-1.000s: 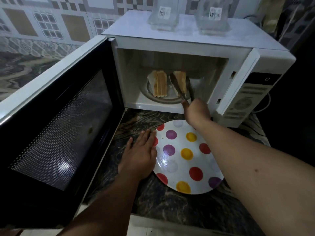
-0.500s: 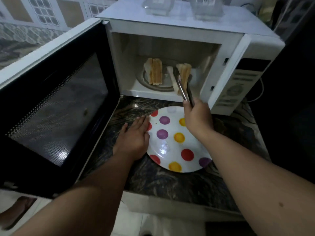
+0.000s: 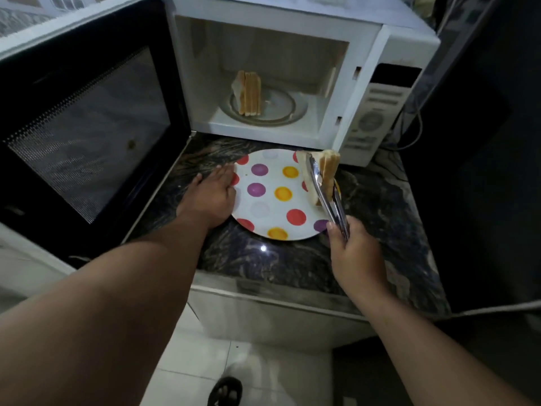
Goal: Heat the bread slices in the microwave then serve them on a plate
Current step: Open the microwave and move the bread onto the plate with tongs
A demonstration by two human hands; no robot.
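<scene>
right hand (image 3: 355,253): grips tongs (image 3: 325,191) pinching bread slices (image 3: 328,168) over plate's right edge
left hand (image 3: 212,194): fingers flat, touching plate (image 3: 272,206) rim
microwave (image 3: 292,33): door open, more bread (image 3: 250,93) upright inside
plate: on surface (image 3: 374,218)

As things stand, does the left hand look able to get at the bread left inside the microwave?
Probably yes. The left hand lies flat at the plate rim holding nothing, the microwave door is swung wide, and nothing stands between it and the bread stack on the turntable.
</scene>
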